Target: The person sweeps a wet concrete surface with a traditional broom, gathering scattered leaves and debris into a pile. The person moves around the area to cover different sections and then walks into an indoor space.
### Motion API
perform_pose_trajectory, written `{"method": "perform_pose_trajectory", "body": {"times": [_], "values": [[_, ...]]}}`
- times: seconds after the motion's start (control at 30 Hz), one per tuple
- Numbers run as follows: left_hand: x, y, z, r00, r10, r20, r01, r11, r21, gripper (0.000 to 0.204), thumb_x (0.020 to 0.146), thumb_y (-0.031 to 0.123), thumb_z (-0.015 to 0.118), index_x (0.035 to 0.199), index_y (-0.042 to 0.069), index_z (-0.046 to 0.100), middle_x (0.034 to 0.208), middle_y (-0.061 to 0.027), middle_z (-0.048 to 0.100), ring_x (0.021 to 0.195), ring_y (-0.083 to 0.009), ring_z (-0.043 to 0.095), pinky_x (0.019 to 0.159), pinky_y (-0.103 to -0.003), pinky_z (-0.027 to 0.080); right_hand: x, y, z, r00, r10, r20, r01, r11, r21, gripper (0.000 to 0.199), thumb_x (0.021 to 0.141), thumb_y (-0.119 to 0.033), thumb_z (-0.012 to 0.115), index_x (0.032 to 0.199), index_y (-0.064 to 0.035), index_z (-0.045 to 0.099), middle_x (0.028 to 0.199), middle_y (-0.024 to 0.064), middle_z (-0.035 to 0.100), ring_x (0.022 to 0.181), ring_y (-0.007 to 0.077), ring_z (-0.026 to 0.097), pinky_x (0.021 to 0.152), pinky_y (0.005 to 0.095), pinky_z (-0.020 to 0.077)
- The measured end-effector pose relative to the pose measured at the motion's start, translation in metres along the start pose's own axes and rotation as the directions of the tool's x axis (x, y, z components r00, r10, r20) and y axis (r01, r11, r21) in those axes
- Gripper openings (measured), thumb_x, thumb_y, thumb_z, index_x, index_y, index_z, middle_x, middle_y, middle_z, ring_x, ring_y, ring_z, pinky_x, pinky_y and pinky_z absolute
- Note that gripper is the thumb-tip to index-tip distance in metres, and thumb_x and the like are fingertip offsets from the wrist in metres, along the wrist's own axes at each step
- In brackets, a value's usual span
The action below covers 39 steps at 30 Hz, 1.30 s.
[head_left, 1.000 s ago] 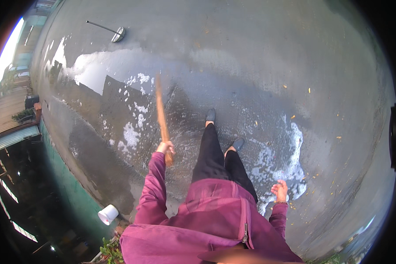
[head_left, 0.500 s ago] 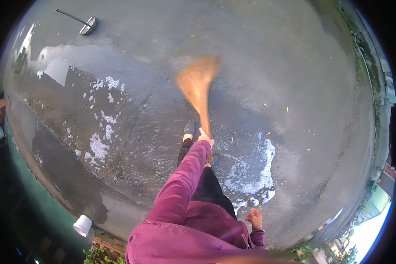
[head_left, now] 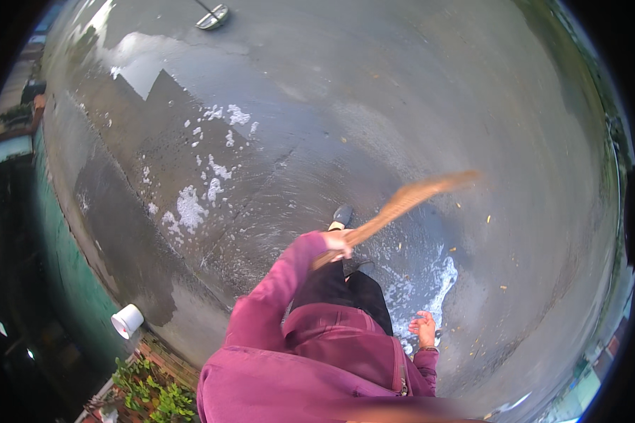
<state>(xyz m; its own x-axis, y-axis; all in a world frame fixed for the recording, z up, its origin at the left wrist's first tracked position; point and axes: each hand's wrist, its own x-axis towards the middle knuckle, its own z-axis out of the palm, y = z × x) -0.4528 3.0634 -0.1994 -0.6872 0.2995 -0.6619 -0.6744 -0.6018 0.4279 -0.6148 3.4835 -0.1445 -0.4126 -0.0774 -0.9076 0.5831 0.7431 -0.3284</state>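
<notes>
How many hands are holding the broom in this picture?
1: the left hand grips the broom above the wet pavement. The right hand hangs free beside the hip.

The broom has swung round: a second ago it stood up toward twelve o'clock from the left hand, half a second ago it fanned out near one o'clock, and now it streaks toward two o'clock. The left sleeve has stretched farther forward across the body.
</notes>
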Motion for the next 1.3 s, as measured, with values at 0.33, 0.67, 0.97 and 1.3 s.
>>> {"method": "perform_pose_trajectory", "body": {"times": [0.33,0.67,0.97,1.3], "values": [[-0.154,-0.162,-0.097,0.341,-0.175,-0.924,-0.374,0.876,-0.305,0.007,0.067,0.002,0.044,0.072,0.003,0.05,0.049,-0.0069,0.043,0.04,-0.0206,0.047,0.036,-0.033,0.04,0.009,-0.039,-0.005,0.998,-0.047,0.029,0.05,0.991,-0.127,0.03,0.074,-0.001,0.04,0.103,-0.0042,0.046,0.071,0.0105,0.056,0.055,0.0168,0.056,0.048,0.0295,0.049],[0.021,-0.081,-0.169,0.387,-0.222,-0.895,-0.109,0.953,-0.284,0.029,0.066,0.002,0.057,0.089,-0.001,0.04,0.058,-0.0101,0.05,0.041,-0.018,0.048,0.039,-0.033,0.042,-0.021,-0.059,-0.002,0.985,-0.169,-0.026,0.168,0.985,-0.024,0.023,0.08,-0.003,0.04,0.101,-0.0039,0.047,0.07,0.008,0.056,0.058,0.0134,0.056,0.053,0.0251,0.0488],[0.184,0.043,-0.007,0.602,0.013,-0.799,0.43,0.837,0.338,0.072,0.068,0.007,0.059,0.127,0.003,0.017,0.081,-0.0168,0.06,0.061,-0.0225,0.062,0.057,-0.032,0.051,-0.032,0.043,-0.061,0.986,0.1,-0.134,-0.1,0.995,0.007,0.027,0.074,-0.001,0.043,0.1,-0.0036,0.048,0.069,0.0117,0.058,0.055,0.0182,0.058,0.049,0.0304,0.0493],[0.121,0.183,0.022,0.979,0.018,0.203,0.187,0.318,-0.93,0.016,0.076,0.008,0.054,0.073,0.005,0.039,0.056,0.001,0.039,0.043,-0.0052,0.04,0.04,-0.018,0.036,0.061,-0.004,-0.181,0.973,-0.062,-0.222,0.12,0.959,0.257,0.026,0.075,-0.002,0.043,0.1,-0.0078,0.048,0.067,0.0079,0.055,0.051,0.0155,0.055,0.044,0.0282,0.0468]]}}
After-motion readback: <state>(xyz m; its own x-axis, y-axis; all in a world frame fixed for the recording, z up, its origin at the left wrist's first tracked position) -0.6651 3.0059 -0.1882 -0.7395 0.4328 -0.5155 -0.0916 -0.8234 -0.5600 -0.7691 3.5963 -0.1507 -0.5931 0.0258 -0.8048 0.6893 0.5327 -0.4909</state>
